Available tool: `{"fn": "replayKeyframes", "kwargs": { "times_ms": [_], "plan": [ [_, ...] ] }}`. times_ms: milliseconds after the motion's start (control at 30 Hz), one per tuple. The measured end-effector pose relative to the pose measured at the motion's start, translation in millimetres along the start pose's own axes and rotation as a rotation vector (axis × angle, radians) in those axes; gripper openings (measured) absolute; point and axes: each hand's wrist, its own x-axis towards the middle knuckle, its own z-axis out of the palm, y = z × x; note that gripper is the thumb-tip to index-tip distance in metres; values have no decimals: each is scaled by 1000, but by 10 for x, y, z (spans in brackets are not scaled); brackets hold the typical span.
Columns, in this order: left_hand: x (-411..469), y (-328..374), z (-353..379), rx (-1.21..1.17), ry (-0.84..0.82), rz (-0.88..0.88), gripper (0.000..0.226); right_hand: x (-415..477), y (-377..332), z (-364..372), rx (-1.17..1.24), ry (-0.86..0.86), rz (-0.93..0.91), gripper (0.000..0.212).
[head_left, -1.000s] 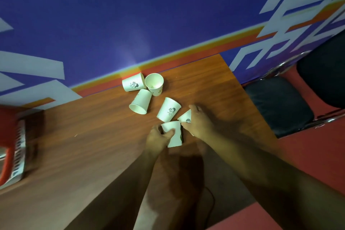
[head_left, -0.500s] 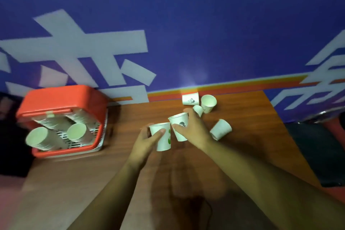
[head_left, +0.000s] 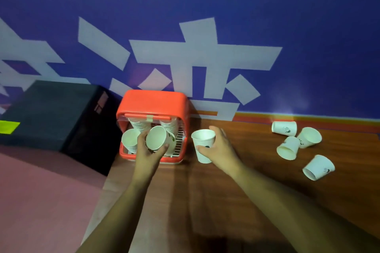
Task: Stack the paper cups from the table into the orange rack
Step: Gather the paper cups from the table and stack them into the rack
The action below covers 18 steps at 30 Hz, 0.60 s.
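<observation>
The left hand [head_left: 151, 150], curled round a paper cup [head_left: 157, 137], had reached the orange rack [head_left: 154, 100] at 9 o'clock. The right hand [head_left: 220, 148] gripped a second cup [head_left: 202, 144], ready next.

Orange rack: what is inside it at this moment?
Stacks of nested paper cups on a white slatted floor. The left hand and its held cup cover the middle, so the stack count is unclear.

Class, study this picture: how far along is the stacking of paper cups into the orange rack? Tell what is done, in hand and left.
Done: stacked white paper cups lie inside the orange plastic rack. In hand: the left hand holds one white cup at the rack's opening; the right hand grips a second white cup beside the rack. Left: four loose white cups lie tipped on the brown wooden table.
</observation>
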Motion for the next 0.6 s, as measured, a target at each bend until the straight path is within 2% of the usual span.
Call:
{"fn": "replayKeyframes", "kwargs": {
  "times_ms": [167, 267, 367, 433, 600],
  "plan": [
    [343, -176, -7, 65, -65, 48, 68, 220, -137, 242, 69, 60, 21, 75],
    [495, -316, 37, 183, -97, 123, 65, 309, -135, 354, 47, 53, 19, 78],
    [572, -505, 15, 305, -134, 115, 64, 367, -163, 443, 46, 42, 57, 87],
    [609, -655, -31, 379, -171, 93, 69, 380, -200, 502, 72, 31, 81, 91],
    [700, -830, -109, 430, -348, 5, 100, 408, -259, 691, 170, 24, -17, 66]
  ]
}}
